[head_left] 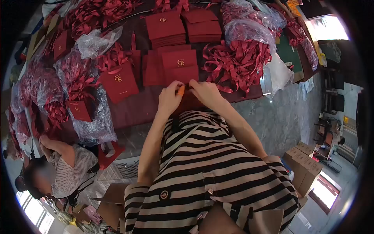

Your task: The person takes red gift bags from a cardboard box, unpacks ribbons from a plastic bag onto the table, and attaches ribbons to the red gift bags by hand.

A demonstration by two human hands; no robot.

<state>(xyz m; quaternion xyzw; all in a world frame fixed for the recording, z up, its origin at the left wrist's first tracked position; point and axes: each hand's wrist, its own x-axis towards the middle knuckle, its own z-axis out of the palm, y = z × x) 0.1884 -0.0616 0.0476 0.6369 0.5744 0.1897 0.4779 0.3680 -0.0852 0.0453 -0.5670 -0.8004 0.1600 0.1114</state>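
At the table's near edge, my left hand (pixel 171 96) and my right hand (pixel 203 93) are close together, fingers bent, at the lower edge of a red bag (pixel 181 66) with a gold logo. The fingertips look pinched, but what lies between them is too small to tell. Below the hands a darker red piece (pixel 190 102) shows partly. More flat red bags (pixel 153 70) lie beside and under the logo bag. Stacks of red bags (pixel 165 27) sit behind it. To the right is a heap of red ribbons (pixel 237 64).
Another red bag (pixel 119 84) lies left of my hands, near plastic-wrapped ribbon bundles (pixel 74 74). A co-worker (pixel 64 167) is at the lower left, beside a white crate (pixel 117 171). Cardboard boxes (pixel 302 167) stand on the floor at the right.
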